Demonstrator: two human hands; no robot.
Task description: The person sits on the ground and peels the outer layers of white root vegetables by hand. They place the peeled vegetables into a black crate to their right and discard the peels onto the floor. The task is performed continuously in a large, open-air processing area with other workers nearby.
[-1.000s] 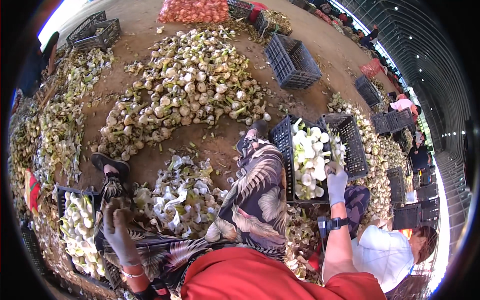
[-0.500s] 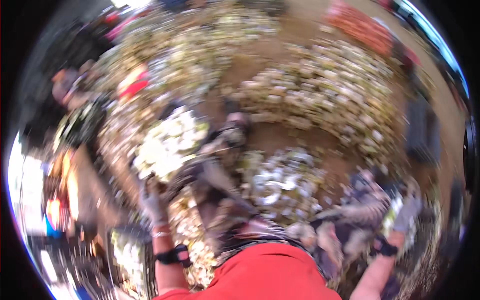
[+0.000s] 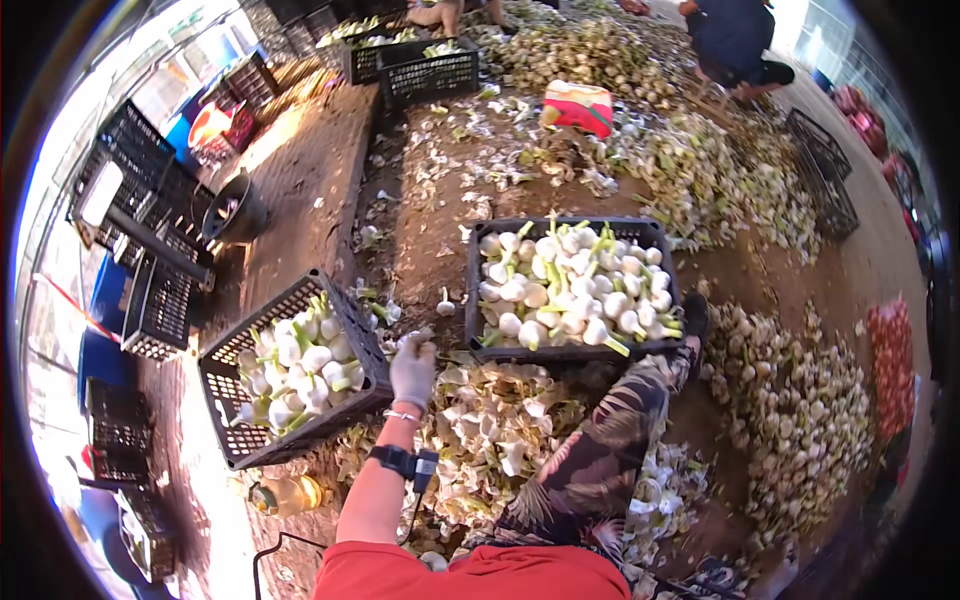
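While only one of the hands shows, the gloved left hand (image 3: 413, 368) reaches up from the lower middle of the frame, its fingers drawn together around what looks like a garlic stalk, though the glove and the blur of pale husks make the grip hard to read. It hangs over the near edge of a heap of trimmed husks (image 3: 500, 430) on the dirt floor, right at the corner of the tilted black crate (image 3: 226, 420) at left, which is partly filled with white, green-stemmed garlic bulbs (image 3: 295, 370). That crate lies just to the left of the hand and nearly touching it, its long side running up toward the right. A second, fuller black crate (image 3: 470, 300) sits above and to the right, a little farther off, with a single loose bulb (image 3: 446, 303) on the floor between them. So the left crate is the nearer one — and the left hand is the one beside it. The right hand is out of view, so its state cannot be told. A patterned trouser leg (image 3: 600, 450) stretches toward the fuller crate, and untrimmed garlic (image 3: 790, 420) is piled at right.
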